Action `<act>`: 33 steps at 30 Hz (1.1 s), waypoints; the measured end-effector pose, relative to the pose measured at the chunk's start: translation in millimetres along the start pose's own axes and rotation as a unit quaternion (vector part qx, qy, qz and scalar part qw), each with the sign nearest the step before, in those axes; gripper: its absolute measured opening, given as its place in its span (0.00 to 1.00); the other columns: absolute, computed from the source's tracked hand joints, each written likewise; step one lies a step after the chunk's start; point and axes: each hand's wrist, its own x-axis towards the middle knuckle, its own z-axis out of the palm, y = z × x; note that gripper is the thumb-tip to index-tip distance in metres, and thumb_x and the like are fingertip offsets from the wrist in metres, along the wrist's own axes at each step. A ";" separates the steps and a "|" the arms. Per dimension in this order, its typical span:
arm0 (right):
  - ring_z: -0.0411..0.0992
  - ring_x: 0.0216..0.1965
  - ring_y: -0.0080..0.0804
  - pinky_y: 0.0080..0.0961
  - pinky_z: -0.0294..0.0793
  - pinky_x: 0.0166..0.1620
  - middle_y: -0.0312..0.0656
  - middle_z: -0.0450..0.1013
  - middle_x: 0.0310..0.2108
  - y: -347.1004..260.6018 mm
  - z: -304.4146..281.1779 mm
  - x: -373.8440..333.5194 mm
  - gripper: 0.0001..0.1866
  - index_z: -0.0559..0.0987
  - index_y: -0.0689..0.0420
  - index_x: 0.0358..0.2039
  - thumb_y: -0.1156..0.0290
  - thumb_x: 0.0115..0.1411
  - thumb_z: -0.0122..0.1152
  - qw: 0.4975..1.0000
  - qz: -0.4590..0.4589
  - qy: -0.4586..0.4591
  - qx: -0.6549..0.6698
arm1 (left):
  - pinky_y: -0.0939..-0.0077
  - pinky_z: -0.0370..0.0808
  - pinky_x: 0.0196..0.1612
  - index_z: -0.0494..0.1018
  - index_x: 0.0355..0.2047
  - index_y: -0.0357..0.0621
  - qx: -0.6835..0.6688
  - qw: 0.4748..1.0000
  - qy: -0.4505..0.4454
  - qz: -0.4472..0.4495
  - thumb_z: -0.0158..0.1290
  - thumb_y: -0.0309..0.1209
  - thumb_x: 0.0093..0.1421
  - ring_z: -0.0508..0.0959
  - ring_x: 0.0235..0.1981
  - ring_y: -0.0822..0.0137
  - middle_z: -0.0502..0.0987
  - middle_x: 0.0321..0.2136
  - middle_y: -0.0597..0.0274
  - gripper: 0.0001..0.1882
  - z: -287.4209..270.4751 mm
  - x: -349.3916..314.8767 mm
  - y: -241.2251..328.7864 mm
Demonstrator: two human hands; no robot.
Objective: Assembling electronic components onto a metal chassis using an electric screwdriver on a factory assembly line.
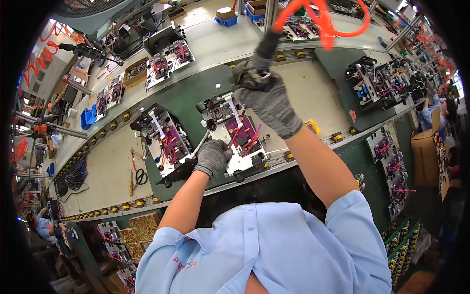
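Centre of frame: left hand (212,157), gloved, its grip closed on the lower left edge of the board assembly (235,134), steadying it on the green table (188,98). Right hand (267,100), gloved, grip closed round a hanging power driver (259,61), held just above the assembly's upper end; orange coiled hose (323,22) at top. Judged mid-job: wires and purple boards look fitted, fastening seemingly still in hand; screws too small to tell. A second similar assembly (164,142) sits just left. Scissors (139,176) lie lower left. Long assembly line, more units upper left and right.
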 end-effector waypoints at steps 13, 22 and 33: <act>0.73 0.25 0.22 0.23 0.77 0.28 0.36 0.75 0.31 -46.5 -105.8 -235.2 0.23 0.73 0.57 0.48 0.83 0.51 0.68 0.949 0.120 0.247 -0.155 | 0.55 0.77 0.46 0.82 0.37 0.43 0.185 0.982 0.031 -0.035 0.51 0.63 0.59 0.82 0.41 0.49 0.82 0.36 0.45 0.33 -38.6 49.6 54.3; 0.73 0.37 0.21 0.25 0.76 0.45 0.32 0.75 0.36 77.9 -190.9 -395.7 0.24 0.78 0.59 0.46 0.81 0.47 0.72 0.846 0.257 0.379 -0.273 | 0.52 0.77 0.46 0.81 0.36 0.36 0.278 0.959 0.045 -0.025 0.54 0.67 0.54 0.82 0.41 0.47 0.81 0.35 0.40 0.39 -30.1 65.2 61.8; 0.73 0.40 0.24 0.23 0.75 0.46 0.35 0.76 0.38 112.8 -250.9 -334.0 0.21 0.78 0.58 0.44 0.86 0.47 0.66 0.833 0.141 0.466 -0.264 | 0.67 0.75 0.28 0.77 0.42 0.33 -0.230 0.963 0.121 -0.073 0.58 0.48 0.61 0.77 0.24 0.65 0.77 0.23 0.59 0.25 -35.3 8.7 19.6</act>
